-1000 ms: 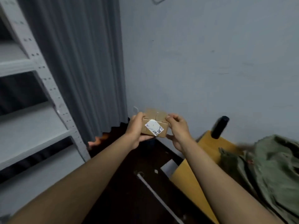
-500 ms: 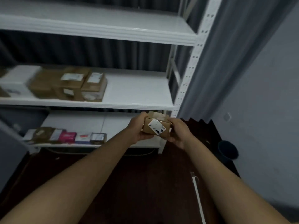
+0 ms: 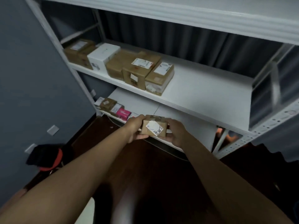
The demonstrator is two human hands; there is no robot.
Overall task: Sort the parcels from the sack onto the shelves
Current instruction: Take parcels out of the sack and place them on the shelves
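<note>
A small brown cardboard parcel (image 3: 154, 128) with a white label is held between both hands in front of the white shelf unit. My left hand (image 3: 135, 129) grips its left end and my right hand (image 3: 175, 132) grips its right end. The middle shelf (image 3: 202, 94) carries several brown boxes (image 3: 137, 70) and a white box (image 3: 103, 56) on its left half. On the bottom shelf (image 3: 139, 101) lies a row of small parcels, one of them pink (image 3: 123, 112). The sack is out of view.
A grey wall (image 3: 32, 78) stands at the left, with a black and red object (image 3: 47, 156) on the dark floor (image 3: 153, 175) below it. A grey curtain (image 3: 278, 144) hangs at the right of the shelf's perforated post (image 3: 271, 123).
The view has swung left from the wall corner and sack to face the shelves. Both hands kept hold of the parcel and carried it toward the bottom shelf's front edge.
</note>
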